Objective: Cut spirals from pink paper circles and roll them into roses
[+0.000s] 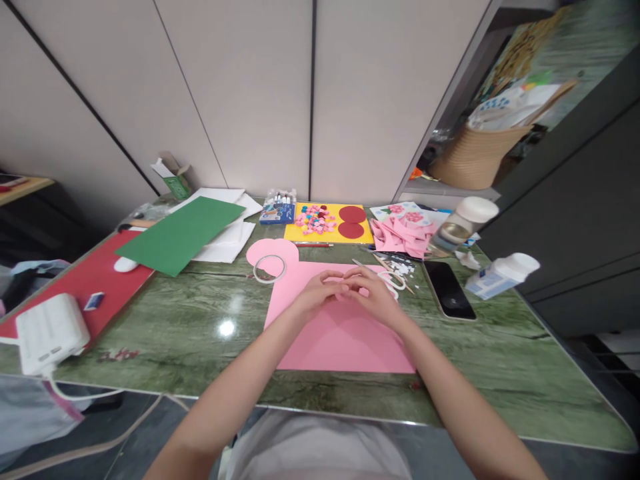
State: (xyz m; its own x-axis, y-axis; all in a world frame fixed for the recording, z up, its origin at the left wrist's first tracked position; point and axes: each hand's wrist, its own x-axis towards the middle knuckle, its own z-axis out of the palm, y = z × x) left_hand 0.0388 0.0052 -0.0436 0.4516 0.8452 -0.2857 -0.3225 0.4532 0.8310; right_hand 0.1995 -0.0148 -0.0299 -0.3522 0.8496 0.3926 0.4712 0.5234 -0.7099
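My left hand [323, 291] and my right hand [367, 288] meet fingertip to fingertip above a large pink sheet of paper [340, 340]. Their fingers are bent and pinched together; whatever they hold is too small or hidden to make out. At the sheet's upper left lie pink paper circles [260, 250], with a roll of tape [256, 272] resting partly over them. Beside my right hand are white-handled scissors [399, 280], partly covered by the hand.
Behind lies a yellow sheet [295, 232] with pompoms [315, 219] and dark red circles [352, 230]. Pink paper scraps [403, 235], a phone [449, 290] and bottles [503, 275] stand or lie right. Left are a green sheet [183, 233] and a white power bank [53, 331].
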